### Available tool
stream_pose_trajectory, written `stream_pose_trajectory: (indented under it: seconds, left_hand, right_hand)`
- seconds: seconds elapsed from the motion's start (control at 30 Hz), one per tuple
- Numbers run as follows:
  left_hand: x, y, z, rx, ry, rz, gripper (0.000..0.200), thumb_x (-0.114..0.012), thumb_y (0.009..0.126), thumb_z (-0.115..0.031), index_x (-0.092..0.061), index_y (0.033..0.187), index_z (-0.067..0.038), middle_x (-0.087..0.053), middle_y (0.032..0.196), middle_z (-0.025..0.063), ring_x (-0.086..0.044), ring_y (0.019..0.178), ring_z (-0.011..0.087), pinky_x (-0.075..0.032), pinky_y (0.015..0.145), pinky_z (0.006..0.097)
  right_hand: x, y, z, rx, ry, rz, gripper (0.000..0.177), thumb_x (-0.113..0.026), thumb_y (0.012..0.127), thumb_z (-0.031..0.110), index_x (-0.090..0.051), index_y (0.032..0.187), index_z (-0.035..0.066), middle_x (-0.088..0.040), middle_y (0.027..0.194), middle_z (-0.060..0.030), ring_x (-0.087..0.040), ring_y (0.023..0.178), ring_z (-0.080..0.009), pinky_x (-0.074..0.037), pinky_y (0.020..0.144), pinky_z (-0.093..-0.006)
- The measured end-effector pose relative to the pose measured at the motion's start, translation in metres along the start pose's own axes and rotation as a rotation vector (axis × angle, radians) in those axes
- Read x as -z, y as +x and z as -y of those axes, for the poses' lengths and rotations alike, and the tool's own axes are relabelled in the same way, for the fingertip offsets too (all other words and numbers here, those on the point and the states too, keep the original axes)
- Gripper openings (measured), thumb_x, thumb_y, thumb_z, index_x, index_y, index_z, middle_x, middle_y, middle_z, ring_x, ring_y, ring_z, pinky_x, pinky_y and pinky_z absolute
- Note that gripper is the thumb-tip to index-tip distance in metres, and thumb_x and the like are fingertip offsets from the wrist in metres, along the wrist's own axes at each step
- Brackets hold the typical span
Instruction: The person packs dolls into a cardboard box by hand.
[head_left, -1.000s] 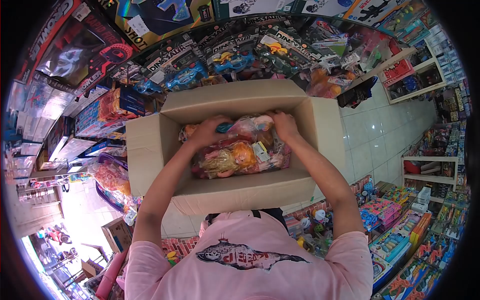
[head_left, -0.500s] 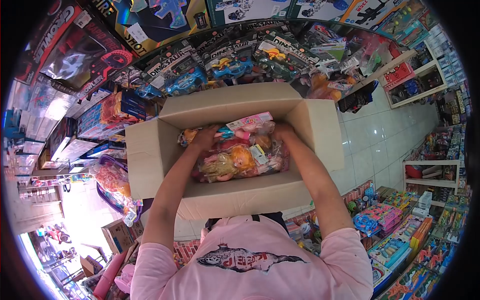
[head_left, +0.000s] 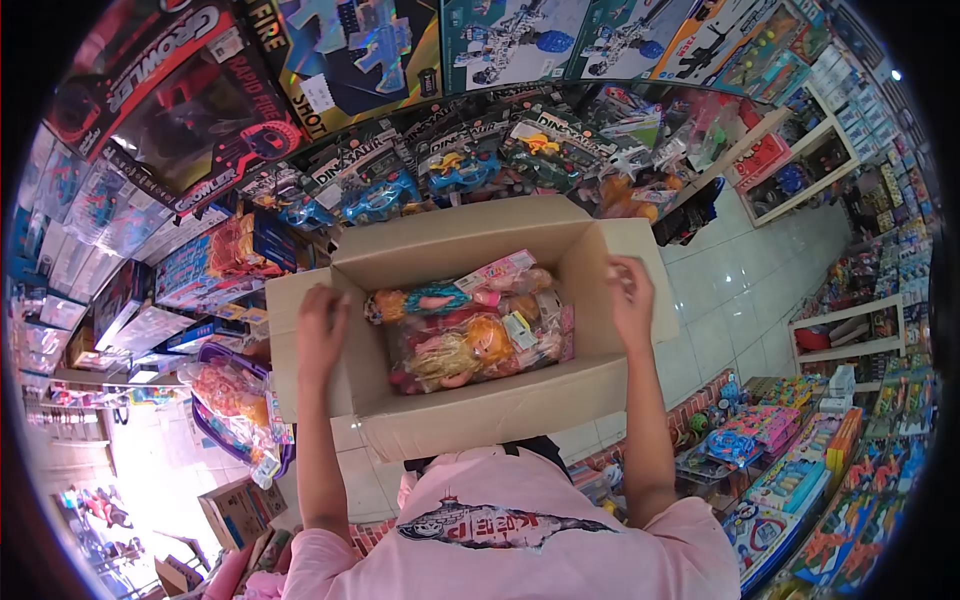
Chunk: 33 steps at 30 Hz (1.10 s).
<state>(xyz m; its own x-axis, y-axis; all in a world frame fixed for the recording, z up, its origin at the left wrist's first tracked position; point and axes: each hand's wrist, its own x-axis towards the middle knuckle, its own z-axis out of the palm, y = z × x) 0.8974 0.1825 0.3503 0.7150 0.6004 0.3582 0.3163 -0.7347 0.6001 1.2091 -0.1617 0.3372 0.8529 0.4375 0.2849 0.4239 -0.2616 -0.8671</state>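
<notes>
An open cardboard box [head_left: 480, 410] sits in front of me, its flaps folded outward. Inside lie several dolls in clear plastic bags, among them an orange-haired doll [head_left: 487, 340] and one in a turquoise outfit [head_left: 437, 299]. A pink header card [head_left: 497, 269] shows on the upper bag. My left hand [head_left: 323, 325] is over the left flap [head_left: 290, 345], fingers loosely bent and apart from the thumb, holding nothing visible. Above the right flap [head_left: 640, 250] is my right hand [head_left: 630, 290], its fingers loosely curled and parted, with nothing seen in it.
Carded dinosaur toys [head_left: 465, 170] hang behind the box, below a row of boxed toy guns [head_left: 515, 45]. At the left stands a purple basket [head_left: 205, 415] with bagged dolls. Tiled floor [head_left: 720, 280] runs along the right, beside shelves of toys [head_left: 790, 480].
Both hands have come off the bagged dolls and out of the box, moving apart to its left and right flaps. The dolls stay inside.
</notes>
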Motion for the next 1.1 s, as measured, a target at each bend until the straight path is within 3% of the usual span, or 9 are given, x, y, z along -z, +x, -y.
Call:
stream_pose_trajectory:
  seconds: [0.33,0.4,0.47,0.63,0.73,0.83,0.9,1.03,1.1]
  left_hand:
    - [-0.053,-0.158,0.154,0.579,-0.461,-0.193,0.028,-0.052,0.101,-0.023,-0.060,0.095,0.003,-0.060,0.082,0.0116,-0.053,0.077,0.0164,-0.045,0.071,0.0353]
    - [-0.102,-0.203,0.216,0.686,-0.519,-0.205,0.031,-0.051,0.101,-0.025,-0.061,0.099,0.004,-0.060,0.087,0.0137,-0.054,0.083,0.0174,-0.045,0.076,0.0375]
    - [-0.178,-0.261,0.249,0.894,-0.519,0.313,0.032,-0.046,0.101,-0.024,-0.059,0.117,0.000,-0.065,0.097,0.0142,-0.062,0.088,0.0217,-0.051,0.078,0.0349]
    - [-0.199,-0.322,0.288,0.737,-0.410,0.998,0.036,-0.053,0.095,-0.028,-0.063,0.120,-0.004,-0.068,0.101,0.0144,-0.068,0.089,0.0237,-0.056,0.071,0.0329]
    - [-0.139,-0.310,0.243,0.500,0.060,1.602,0.034,-0.057,0.092,-0.028,-0.066,0.111,-0.002,-0.069,0.098,0.0144,-0.069,0.086,0.0238,-0.057,0.065,0.0337]
    - [-0.158,-0.326,0.278,-0.026,0.301,1.808,0.032,-0.062,0.086,-0.029,-0.069,0.098,0.000,-0.071,0.095,0.0156,-0.071,0.079,0.0251,-0.057,0.060,0.0355]
    - [-0.168,-0.340,0.307,0.208,-0.020,1.432,0.030,-0.060,0.086,-0.026,-0.070,0.105,-0.005,-0.072,0.096,0.0157,-0.072,0.075,0.0264,-0.057,0.062,0.0361]
    - [-0.152,-0.323,0.262,0.541,0.116,1.529,0.028,-0.057,0.091,-0.034,-0.068,0.106,-0.013,-0.069,0.088,0.0116,-0.068,0.070,0.0206,-0.054,0.060,0.0366]
    - [-0.151,-0.318,0.249,0.446,0.160,1.567,0.029,-0.055,0.092,-0.033,-0.067,0.107,-0.012,-0.070,0.093,0.0114,-0.068,0.072,0.0214,-0.054,0.062,0.0367]
  right_hand:
    - [-0.015,-0.230,-0.074,-0.355,-0.402,-0.861,0.020,-0.056,0.095,0.015,-0.060,0.103,-0.003,-0.061,0.092,-0.0158,-0.056,0.079,-0.0280,-0.046,0.072,-0.0379]
    - [-0.039,-0.289,-0.115,-0.521,-0.374,-0.744,0.022,-0.057,0.095,0.018,-0.059,0.103,-0.003,-0.062,0.093,-0.0184,-0.057,0.082,-0.0311,-0.046,0.076,-0.0388]
    - [-0.066,-0.366,-0.158,-0.576,-0.460,-0.510,0.024,-0.058,0.093,0.021,-0.061,0.099,-0.002,-0.064,0.094,-0.0202,-0.059,0.086,-0.0357,-0.046,0.082,-0.0437]
    - [-0.111,-0.574,-0.224,-1.050,-0.737,0.897,0.062,-0.043,0.093,0.052,-0.064,0.123,0.002,-0.058,0.129,-0.0247,-0.055,0.123,-0.0399,-0.041,0.103,-0.0491]
    - [-0.149,-0.662,-0.311,-1.286,-0.472,0.740,0.055,-0.048,0.092,0.049,-0.059,0.128,0.009,-0.062,0.123,-0.0214,-0.060,0.113,-0.0369,-0.044,0.093,-0.0545]
    - [-0.142,-0.693,-0.153,-1.683,0.154,0.378,0.041,-0.060,0.090,0.035,-0.057,0.126,0.015,-0.067,0.111,-0.0148,-0.067,0.091,-0.0295,-0.054,0.071,-0.0495]
    - [-0.133,-0.666,-0.088,-1.605,0.051,0.416,0.035,-0.059,0.091,0.030,-0.058,0.122,0.015,-0.069,0.102,-0.0149,-0.068,0.077,-0.0262,-0.054,0.059,-0.0406]
    - [-0.153,-0.713,-0.120,-1.782,0.091,0.218,0.028,-0.058,0.090,0.029,-0.062,0.107,0.008,-0.070,0.083,-0.0119,-0.068,0.068,-0.0251,-0.055,0.053,-0.0379]
    - [-0.156,-0.724,-0.132,-1.469,-0.053,0.285,0.027,-0.058,0.091,0.029,-0.063,0.100,0.004,-0.070,0.083,-0.0107,-0.068,0.066,-0.0210,-0.051,0.052,-0.0339]
